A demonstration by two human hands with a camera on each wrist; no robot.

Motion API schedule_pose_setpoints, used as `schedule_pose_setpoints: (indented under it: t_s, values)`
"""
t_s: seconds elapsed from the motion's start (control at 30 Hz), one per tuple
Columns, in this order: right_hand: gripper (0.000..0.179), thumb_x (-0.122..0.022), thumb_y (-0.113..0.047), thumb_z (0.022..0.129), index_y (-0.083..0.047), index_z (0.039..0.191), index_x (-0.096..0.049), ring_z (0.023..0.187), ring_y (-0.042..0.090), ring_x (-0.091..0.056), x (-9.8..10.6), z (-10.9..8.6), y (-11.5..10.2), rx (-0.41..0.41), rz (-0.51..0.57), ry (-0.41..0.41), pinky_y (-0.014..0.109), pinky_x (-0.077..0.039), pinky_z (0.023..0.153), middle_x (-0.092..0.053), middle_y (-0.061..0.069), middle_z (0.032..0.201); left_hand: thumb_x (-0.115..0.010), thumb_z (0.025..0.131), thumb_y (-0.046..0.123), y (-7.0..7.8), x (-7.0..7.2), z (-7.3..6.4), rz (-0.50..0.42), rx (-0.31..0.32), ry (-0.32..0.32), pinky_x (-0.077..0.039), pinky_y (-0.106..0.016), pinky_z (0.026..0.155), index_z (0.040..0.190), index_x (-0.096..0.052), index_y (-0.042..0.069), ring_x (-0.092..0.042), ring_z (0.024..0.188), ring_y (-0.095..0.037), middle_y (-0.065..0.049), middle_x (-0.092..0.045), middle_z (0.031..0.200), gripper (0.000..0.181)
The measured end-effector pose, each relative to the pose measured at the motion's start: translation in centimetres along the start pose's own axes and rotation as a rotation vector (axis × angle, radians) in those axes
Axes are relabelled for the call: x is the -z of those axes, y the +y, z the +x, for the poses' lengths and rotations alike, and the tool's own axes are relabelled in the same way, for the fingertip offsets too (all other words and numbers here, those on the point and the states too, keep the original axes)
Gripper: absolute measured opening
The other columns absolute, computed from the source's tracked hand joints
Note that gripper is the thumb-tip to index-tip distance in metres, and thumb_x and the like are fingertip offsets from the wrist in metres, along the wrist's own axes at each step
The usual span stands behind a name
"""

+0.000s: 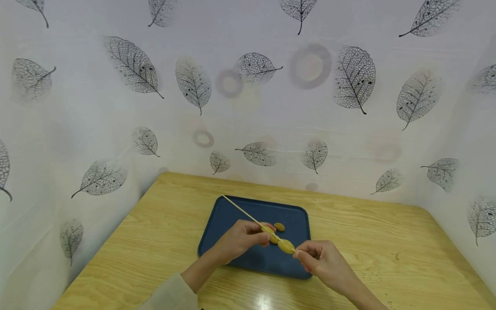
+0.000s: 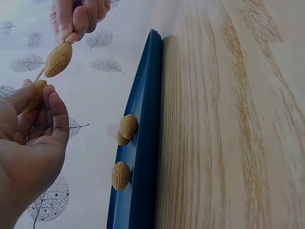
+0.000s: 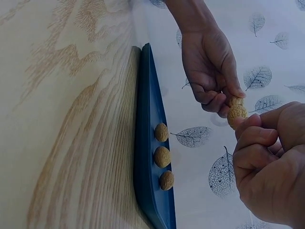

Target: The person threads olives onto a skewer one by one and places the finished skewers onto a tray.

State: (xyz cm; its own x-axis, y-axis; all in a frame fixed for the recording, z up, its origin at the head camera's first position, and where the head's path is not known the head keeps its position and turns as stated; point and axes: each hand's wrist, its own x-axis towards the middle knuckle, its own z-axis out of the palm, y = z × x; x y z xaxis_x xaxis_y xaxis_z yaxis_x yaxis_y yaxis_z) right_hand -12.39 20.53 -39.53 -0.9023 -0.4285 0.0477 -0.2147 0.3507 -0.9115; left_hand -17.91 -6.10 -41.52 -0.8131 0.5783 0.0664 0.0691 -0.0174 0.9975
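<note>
Pinching suits the seemingly light, firm nuts (image 1: 286,246): left hand (image 1: 240,239) grips one, right hand (image 1: 320,261) the end of the stick (image 1: 242,210).

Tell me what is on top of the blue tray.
Both wrist views show three wrinkled brown pieces on the blue tray. In the head view, the left hand, right hand and skewered pieces hide parts of its surface; what lies behind them cannot be seen there.

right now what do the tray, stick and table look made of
Tray: probably plastic, fairly matte, evenly blue with rounded corners. Stick: likely bamboo or wood, seemingly bare, pale and thin. Table: wood or wood-look laminate, slightly glossy: grain and a bright reflection show.
</note>
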Motion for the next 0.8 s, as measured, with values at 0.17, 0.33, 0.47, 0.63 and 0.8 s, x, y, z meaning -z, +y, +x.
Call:
schedule_pose_setpoints:
  t_s: [0.17,0.33,0.47,0.63,0.8]
  values:
    - [0.020,-0.064,-0.013,0.104,0.003,0.096,-0.073,0.048,0.004,-0.038,-0.02,-0.06,0.07,0.001,0.007,-0.002,0.023,-0.033,0.041,-0.055,-0.003,0.063,-0.066,0.104,0.016,-0.02,-0.04,-0.03,-0.020,0.018,-0.005,-0.055,-0.033,0.093,0.112,-0.075,-0.007,-0.066,0.104,-0.020,-0.010,-0.072,0.113,0.026]
    - [0.020,-0.063,-0.013,0.104,0.004,0.097,-0.073,0.048,0.004,-0.039,0.04,-0.18,0.26,0.004,0.020,-0.010,0.023,-0.034,0.041,-0.055,-0.002,0.063,-0.066,0.104,0.016,-0.05,-0.20,-0.10,-0.024,0.015,-0.013,-0.055,-0.034,0.094,0.110,-0.075,-0.008,-0.065,0.111,-0.025,-0.009,-0.072,0.118,0.027]
    - [0.021,-0.063,-0.013,0.105,0.004,0.097,-0.073,0.048,0.004,-0.039,0.11,-0.26,0.29,0.023,0.019,-0.011,0.024,-0.033,0.040,-0.055,0.001,0.063,-0.066,0.104,0.018,-0.11,-0.33,-0.07,-0.036,0.001,-0.023,-0.055,-0.034,0.094,0.112,-0.074,-0.009,-0.067,0.105,-0.022,-0.009,-0.072,0.117,0.029]
    - [0.024,-0.064,-0.019,0.105,0.002,0.097,-0.072,0.048,0.003,-0.038,-0.02,0.00,-0.21,0.018,0.007,-0.005,0.023,-0.033,0.041,-0.055,-0.002,0.062,-0.066,0.104,0.020,-0.09,0.02,-0.11,-0.065,0.003,-0.023,-0.055,-0.034,0.096,0.113,-0.073,-0.010,-0.066,0.111,-0.027,-0.015,-0.067,0.130,0.032]
    - [0.022,-0.061,-0.015,0.106,0.003,0.098,-0.071,0.046,0.006,-0.039,0.02,0.20,-0.29,0.061,0.036,-0.005,0.024,-0.035,0.039,-0.058,0.006,0.064,-0.067,0.103,0.017,0.27,0.29,0.08,-0.103,0.003,-0.032,-0.055,-0.032,0.095,0.116,-0.070,-0.013,-0.062,0.118,-0.038,-0.019,-0.057,0.146,0.033]
